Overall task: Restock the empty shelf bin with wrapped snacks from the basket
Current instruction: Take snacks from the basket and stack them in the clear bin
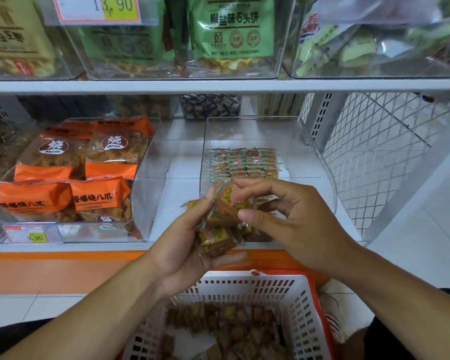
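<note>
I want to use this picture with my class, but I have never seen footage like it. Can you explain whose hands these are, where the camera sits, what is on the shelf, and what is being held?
There is no machine here. The camera is worn on a person's head and looks down at their own hands. The left hand cradles a stack of small wrapped snacks, and the right hand pinches the top of that stack. Behind them on the shelf stands a clear bin with rows of the same snacks at its back. Left of it sits a bin of orange packets. Below, a white basket holds more snacks.
</note>
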